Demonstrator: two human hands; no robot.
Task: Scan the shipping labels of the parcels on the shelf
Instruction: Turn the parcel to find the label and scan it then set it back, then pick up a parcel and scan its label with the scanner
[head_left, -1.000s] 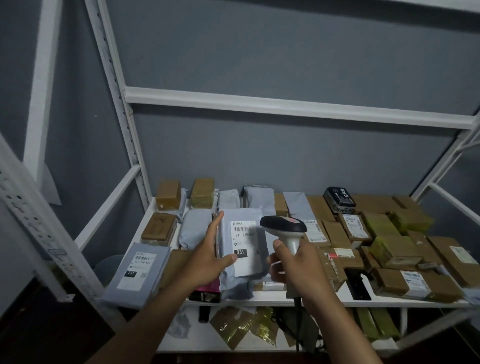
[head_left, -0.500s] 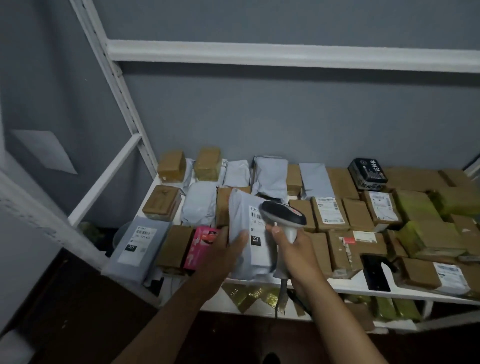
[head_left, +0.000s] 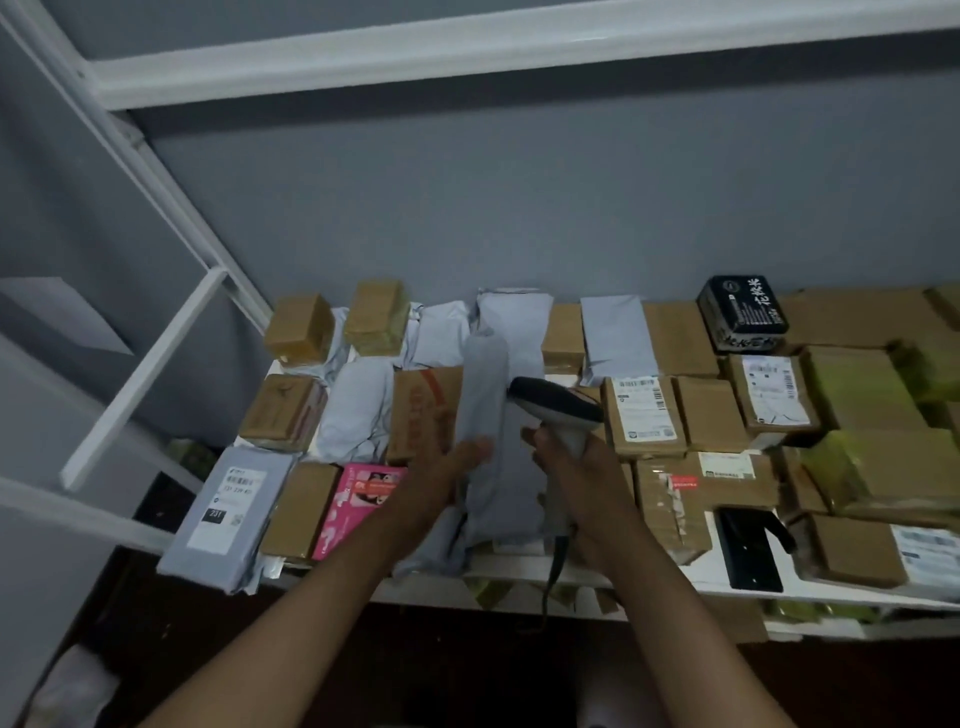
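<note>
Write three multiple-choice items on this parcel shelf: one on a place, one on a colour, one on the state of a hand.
1. Where does the grey plastic mailer bag with the white label marked 231 lie?
A. at the shelf's front left corner
B. against the back wall
C. under the black box

2. What colour is the flat printed carton just left of the left hand?
A. green
B. pink
C. black

3. What is the right hand doing?
A. resting flat on a brown box
B. hanging idle
C. gripping the handle of the grey and black handheld barcode scanner

Answers: 1 A, the bag overhangs the white metal shelf edge at front left. 2 B, its face is bright pink. 3 C, the fingers curl round the scanner's handle.
</note>
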